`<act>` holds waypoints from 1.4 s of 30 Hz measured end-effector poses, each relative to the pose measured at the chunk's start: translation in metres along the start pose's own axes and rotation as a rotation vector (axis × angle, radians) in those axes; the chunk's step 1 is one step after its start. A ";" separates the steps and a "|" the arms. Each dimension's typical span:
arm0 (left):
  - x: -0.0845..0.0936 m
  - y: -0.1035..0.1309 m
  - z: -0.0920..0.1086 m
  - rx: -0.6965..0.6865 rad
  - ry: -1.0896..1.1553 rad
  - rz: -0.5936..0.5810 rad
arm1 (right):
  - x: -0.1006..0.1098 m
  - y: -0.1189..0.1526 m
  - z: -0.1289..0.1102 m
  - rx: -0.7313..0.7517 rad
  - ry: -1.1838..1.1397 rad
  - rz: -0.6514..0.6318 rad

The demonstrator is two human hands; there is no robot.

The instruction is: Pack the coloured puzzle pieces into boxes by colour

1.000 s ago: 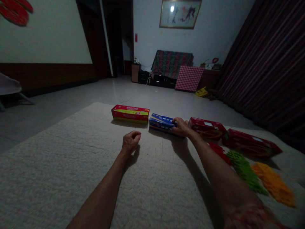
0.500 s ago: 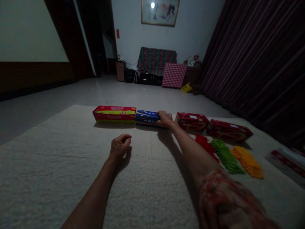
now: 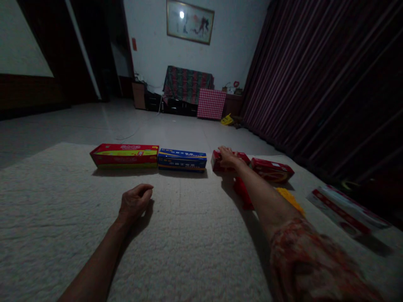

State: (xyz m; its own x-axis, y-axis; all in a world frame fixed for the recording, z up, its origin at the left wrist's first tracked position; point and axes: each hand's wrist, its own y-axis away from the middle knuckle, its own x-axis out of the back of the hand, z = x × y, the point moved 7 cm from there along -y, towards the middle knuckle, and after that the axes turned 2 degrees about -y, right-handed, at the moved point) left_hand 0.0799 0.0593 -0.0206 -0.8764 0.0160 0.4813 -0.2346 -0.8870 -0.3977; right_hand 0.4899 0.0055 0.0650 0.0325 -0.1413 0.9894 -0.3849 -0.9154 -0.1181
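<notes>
On the pale textured mat (image 3: 179, 235), a red and yellow-green box (image 3: 126, 157) and a blue box (image 3: 181, 160) lie end to end. Past a small gap comes a dark red box (image 3: 217, 161), with my right hand (image 3: 227, 156) on its top, fingers spread over it. A second dark red box (image 3: 272, 170) lies just right of it. My left hand (image 3: 136, 201) is closed above the mat, in front of the boxes; what its fingers hold, if anything, is hidden. A red cloth (image 3: 243, 193) and a yellow cloth (image 3: 290, 200) show beside my right forearm.
A white and red package (image 3: 343, 209) lies at the mat's right side. Purple curtains (image 3: 302, 84) hang on the right. Against the far wall stands a low cabinet under a striped cloth (image 3: 187, 84), with a red checked panel (image 3: 210, 103) beside it.
My right hand has moved right from the blue box to the first dark red box. The view has turned to the right. The green cloth is now hidden behind my right arm.
</notes>
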 end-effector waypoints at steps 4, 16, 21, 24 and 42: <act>-0.003 0.001 -0.001 -0.007 -0.018 -0.007 | -0.015 -0.005 0.020 0.000 0.016 -0.065; -0.016 0.006 0.011 -0.136 -0.070 -0.139 | -0.011 -0.021 0.018 -0.060 0.134 -0.136; -0.018 0.007 0.010 -0.182 -0.096 -0.144 | -0.011 -0.021 0.015 -0.065 0.114 -0.154; -0.020 0.007 0.007 -0.175 -0.102 -0.143 | -0.005 -0.018 0.014 -0.054 0.097 -0.107; 0.008 0.054 0.046 0.250 0.537 -0.108 | 0.036 0.238 -0.167 0.461 -0.194 -0.024</act>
State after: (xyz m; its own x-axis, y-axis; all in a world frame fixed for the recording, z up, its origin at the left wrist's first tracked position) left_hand 0.0796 -0.0094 -0.0026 -0.9582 0.2852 0.0209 -0.2852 -0.9479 -0.1418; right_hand 0.2451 -0.1547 0.0871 0.2242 -0.1456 0.9636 0.0643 -0.9844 -0.1637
